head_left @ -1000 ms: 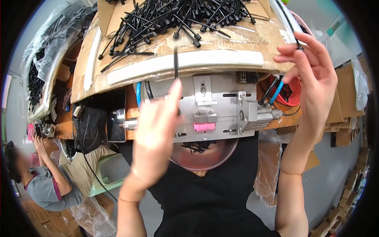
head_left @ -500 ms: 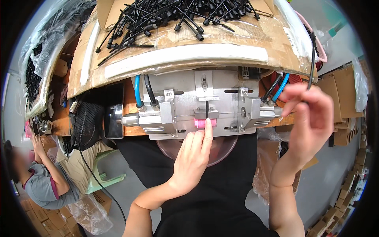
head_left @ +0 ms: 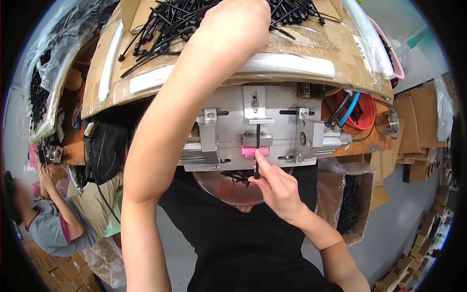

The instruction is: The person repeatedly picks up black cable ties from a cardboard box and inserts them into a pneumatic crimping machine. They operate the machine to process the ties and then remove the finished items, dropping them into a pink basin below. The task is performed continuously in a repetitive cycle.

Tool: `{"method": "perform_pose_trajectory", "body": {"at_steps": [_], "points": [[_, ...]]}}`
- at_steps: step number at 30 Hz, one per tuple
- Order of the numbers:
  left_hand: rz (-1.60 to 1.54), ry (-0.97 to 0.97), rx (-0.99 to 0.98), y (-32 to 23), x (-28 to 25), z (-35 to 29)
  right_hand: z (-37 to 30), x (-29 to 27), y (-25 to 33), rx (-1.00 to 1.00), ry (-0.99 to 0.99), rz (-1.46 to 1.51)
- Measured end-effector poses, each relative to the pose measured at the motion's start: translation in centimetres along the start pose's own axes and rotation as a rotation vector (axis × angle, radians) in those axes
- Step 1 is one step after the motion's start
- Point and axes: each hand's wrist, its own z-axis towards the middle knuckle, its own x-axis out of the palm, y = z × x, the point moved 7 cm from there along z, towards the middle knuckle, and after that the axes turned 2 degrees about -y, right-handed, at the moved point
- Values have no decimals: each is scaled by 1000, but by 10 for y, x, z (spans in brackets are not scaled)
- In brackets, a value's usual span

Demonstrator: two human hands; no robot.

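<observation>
Clock positions are centred on the pink, soft-looking block (head_left: 248, 152) on the slotted, matte-grey metal plate (head_left: 279, 127). A slender black rod (head_left: 257, 136) lies across the block along the 12-to-6 line, its thicker end downward. At 5 o'clock, the right hand (head_left: 281, 189) has its grip clamped on the rod, thumb and index finger meeting about the lower end. At 12 o'clock, the left hand (head_left: 238, 22) reaches over a tangled pile of glossy black rods (head_left: 168, 31) on film-wrapped brown cardboard (head_left: 335, 51); its fingers are hidden, so the state of its grip cannot be told. Between 2 and 3 o'clock: a perforated red plastic basket (head_left: 372, 119) and a shiny cylindrical metal cup (head_left: 390, 125). At 6 o'clock, below the plate: a round translucent bowl (head_left: 219, 191).
</observation>
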Motion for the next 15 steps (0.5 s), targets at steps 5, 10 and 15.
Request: {"method": "perform_pose_trajectory", "body": {"at_steps": [5, 10, 15], "points": [[-325, 198, -109, 5, -36, -11, 12, -16, 4, 9, 72, -53], [-429, -91, -222, 20, -108, -110, 104, -63, 42, -349, -74, -246], [-472, -203, -288, -21, -53, -150, 238, -63, -10, -268, -37, -873]]}}
